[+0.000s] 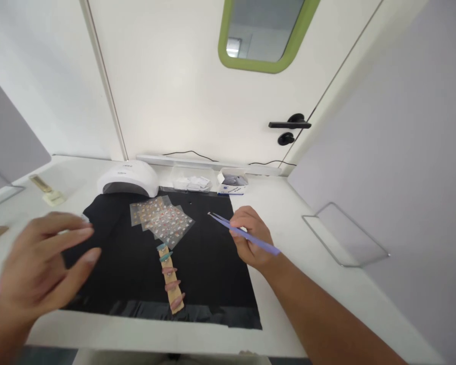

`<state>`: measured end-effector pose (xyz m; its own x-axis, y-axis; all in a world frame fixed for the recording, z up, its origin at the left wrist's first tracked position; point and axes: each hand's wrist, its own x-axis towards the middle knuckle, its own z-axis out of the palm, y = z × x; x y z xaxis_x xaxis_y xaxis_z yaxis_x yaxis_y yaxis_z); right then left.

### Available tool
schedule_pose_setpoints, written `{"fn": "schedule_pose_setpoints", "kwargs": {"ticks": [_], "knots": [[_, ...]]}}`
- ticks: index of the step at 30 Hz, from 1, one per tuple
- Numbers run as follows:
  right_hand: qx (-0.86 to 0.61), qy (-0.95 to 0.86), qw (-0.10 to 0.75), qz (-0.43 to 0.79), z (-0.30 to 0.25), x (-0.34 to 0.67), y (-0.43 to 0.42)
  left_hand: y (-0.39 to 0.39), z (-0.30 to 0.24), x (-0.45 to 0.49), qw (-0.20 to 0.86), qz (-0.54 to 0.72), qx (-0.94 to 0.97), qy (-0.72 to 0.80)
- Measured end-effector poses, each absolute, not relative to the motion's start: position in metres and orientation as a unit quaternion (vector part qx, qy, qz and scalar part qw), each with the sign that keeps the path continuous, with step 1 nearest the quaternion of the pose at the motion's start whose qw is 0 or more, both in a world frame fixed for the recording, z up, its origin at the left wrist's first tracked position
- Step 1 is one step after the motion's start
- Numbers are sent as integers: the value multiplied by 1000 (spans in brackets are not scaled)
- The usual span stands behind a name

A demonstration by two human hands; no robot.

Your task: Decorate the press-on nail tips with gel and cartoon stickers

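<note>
My right hand [251, 238] is closed round purple tweezers [241, 233], whose tips point left over the black mat [209, 263]. My left hand [47, 258] hovers open at the mat's left edge, fingers stretched out and holding nothing. In the mat's middle lies a wooden stick [171, 276] with several false nails in teal and pink stuck along it. Just beyond it lie clear sheets of nail stickers [161, 220], overlapping each other.
A white nail lamp [129, 178] stands behind the mat. A small blue-and-white box [232, 183] and white packets [192, 183] sit near the wall. A metal bracket [344, 235] lies at the right. A door with a black handle [291, 123] is ahead.
</note>
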<state>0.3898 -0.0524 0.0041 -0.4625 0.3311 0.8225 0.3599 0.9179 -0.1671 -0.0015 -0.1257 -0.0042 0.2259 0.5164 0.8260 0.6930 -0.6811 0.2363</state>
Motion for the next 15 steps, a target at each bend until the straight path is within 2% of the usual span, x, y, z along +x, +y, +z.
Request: {"fn": "schedule_pose_setpoints", "kwargs": {"ticks": [2, 5, 12, 15], "knots": [[-217, -822, 526, 30, 2, 389, -54, -99, 12, 31, 97, -482, -806, -331], [-230, -773, 582, 100, -2, 386, -56, -73, 23, 62, 45, -407, -866, -286], [-264, -680, 628, 270, -7, 379, -52, -47, 2, 52, -200, -173, -887, -379], [-276, -650, 627, 329, -6, 377, -52, -41, -4, 47, -272, -116, -870, -394]]}}
